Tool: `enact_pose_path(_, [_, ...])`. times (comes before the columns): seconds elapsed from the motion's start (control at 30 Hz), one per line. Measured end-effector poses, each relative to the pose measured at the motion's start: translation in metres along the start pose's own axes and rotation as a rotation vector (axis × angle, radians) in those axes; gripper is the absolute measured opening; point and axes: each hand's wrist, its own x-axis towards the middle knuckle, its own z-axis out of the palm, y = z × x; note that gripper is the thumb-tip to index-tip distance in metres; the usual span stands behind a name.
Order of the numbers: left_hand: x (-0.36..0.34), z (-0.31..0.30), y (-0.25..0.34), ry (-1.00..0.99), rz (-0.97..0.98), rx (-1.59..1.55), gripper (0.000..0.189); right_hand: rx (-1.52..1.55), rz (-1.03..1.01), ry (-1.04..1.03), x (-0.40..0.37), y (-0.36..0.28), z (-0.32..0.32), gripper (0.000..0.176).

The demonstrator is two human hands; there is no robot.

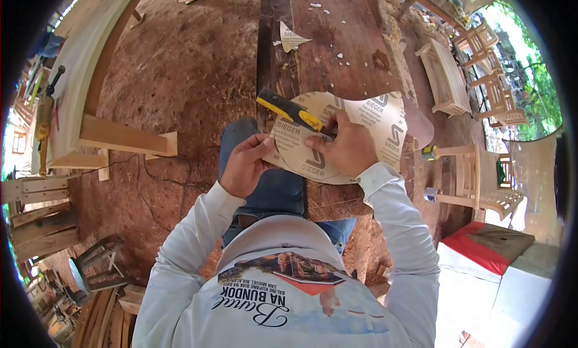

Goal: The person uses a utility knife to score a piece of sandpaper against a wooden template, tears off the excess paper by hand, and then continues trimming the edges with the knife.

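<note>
By the left hand (245,162), thumb closed against fingers, the left edge of a printed sandpaper sheet (380,124) is pinched; by the curled right hand (350,144), a yellow-and-black cutter (289,110) is gripped over it. The sheet is placed over a wooden plank (331,32), on which, farther out, a torn scrap (292,40) is seen.

Left hand (245,164) pinching the edge of a printed sandpaper sheet (301,148), right hand (349,142) gripping what looks like a yellow-and-black cutter (290,110), torn paper scrap (292,38) farther along the wooden worktop (337,41)
</note>
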Motion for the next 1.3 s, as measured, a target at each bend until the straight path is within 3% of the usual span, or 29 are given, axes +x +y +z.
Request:
enact_pose_path(0.53, [0.006, -0.006, -0.009, -0.009, 0.047, -0.135, 0.011, 0.038, 0.017, -0.007, 0.001, 0.001, -0.001, 0.07])
enact_pose_path(0.63, [0.008, 0.001, 0.012, -0.055, -0.005, -0.036, 0.015, 0.039, -0.009, 0.021, 0.003, 0.006, 0.003, 0.073])
enact_pose_path(0.73, [0.013, 0.029, 0.034, 0.048, -0.025, 0.119, 0.019, 0.04, -0.019, 0.017, 0.004, 0.003, 0.003, 0.074])
enact_pose_path(0.83, [0.028, 0.0, 0.034, -0.047, 0.008, 0.434, 0.021, 0.061, -0.017, 0.011, 0.003, 0.003, 0.002, 0.074])
enact_pose_path(1.03, [0.037, -0.008, 0.036, -0.113, -0.034, 0.404, 0.022, 0.038, -0.008, 0.026, 0.001, 0.001, 0.003, 0.069])
enact_pose_path(1.17, [0.041, -0.031, 0.031, -0.285, 0.011, 0.294, 0.023, 0.034, -0.004, 0.006, 0.003, 0.001, 0.001, 0.072])
enact_pose_path(1.23, [0.025, -0.015, 0.041, -0.283, 0.017, 0.208, 0.025, 0.02, -0.015, 0.002, 0.005, 0.003, 0.001, 0.073])
enact_pose_path(1.3, [0.025, -0.028, 0.04, -0.261, 0.026, 0.367, 0.03, 0.008, -0.025, 0.001, 0.005, 0.003, 0.003, 0.074])
